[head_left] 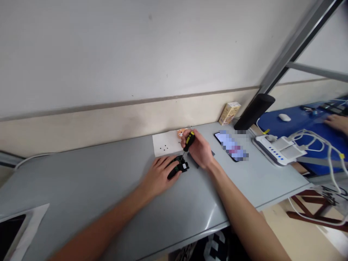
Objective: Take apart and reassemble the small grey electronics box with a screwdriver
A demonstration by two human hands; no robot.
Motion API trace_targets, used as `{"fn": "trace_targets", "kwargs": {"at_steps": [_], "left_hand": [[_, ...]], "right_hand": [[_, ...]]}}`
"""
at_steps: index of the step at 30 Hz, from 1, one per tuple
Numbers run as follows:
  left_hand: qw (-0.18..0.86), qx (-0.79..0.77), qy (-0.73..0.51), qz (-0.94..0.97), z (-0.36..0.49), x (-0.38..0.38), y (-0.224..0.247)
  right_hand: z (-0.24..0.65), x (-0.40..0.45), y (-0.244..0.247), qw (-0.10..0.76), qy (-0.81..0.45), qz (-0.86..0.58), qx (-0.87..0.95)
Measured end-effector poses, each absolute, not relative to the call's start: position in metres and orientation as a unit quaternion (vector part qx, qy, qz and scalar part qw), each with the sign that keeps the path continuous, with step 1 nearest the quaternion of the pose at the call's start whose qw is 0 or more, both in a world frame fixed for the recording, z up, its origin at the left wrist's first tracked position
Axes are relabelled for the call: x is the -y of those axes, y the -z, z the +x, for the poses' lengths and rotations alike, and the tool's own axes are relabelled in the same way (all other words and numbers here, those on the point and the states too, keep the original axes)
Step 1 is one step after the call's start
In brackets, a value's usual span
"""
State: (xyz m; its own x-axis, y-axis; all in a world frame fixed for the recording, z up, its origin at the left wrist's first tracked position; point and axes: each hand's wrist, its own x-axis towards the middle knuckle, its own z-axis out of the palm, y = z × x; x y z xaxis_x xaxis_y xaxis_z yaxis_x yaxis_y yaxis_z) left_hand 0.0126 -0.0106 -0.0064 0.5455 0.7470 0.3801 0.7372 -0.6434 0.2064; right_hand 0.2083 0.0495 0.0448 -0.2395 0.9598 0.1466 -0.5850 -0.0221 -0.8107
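Note:
My right hand (200,148) is closed round a black-and-yellow screwdriver (189,140), whose thin shaft slants down to a small opened black device (185,166). A green circuit board and a white label show on the device. Over its left side lies my left hand (162,174), with thumb and fingers gripping it against the table. Just behind, several tiny dark screws (164,148) are scattered on a white sheet of paper (159,139). An orange-and-white item (180,133) sits on the paper, partly hidden by my right hand. Under that hand, a dark flat piece (193,161) shows in part.
Right of my hands lies a lit phone (230,145). Beyond it stand a small box (230,113), a black cylinder (255,111) and a white power strip (277,150) with cables. Another person's hand (337,122) rests on the blue desk. A dark-screened device (12,232) lies front left.

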Motion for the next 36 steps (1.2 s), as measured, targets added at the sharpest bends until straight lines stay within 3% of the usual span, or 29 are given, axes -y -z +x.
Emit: {"fn": "trace_targets", "kwargs": {"at_steps": [11,18,30,36], "left_hand": [[0.007,-0.416,-0.231,0.879,0.012,0.009,0.008],[0.001,-0.417,-0.226,0.881,0.012,0.009,0.009],[0.01,-0.415,-0.23,0.88,0.012,0.009,0.007],[0.009,-0.419,-0.229,0.879,0.012,0.01,0.007]], "right_hand": [[0.213,-0.053,-0.041,0.572,-0.662,-0.267,0.403],[0.214,-0.056,-0.041,0.581,-0.705,-0.211,0.346],[0.207,-0.053,-0.04,0.598,-0.648,-0.252,0.399],[0.21,-0.056,-0.04,0.601,-0.698,-0.203,0.333]]}}
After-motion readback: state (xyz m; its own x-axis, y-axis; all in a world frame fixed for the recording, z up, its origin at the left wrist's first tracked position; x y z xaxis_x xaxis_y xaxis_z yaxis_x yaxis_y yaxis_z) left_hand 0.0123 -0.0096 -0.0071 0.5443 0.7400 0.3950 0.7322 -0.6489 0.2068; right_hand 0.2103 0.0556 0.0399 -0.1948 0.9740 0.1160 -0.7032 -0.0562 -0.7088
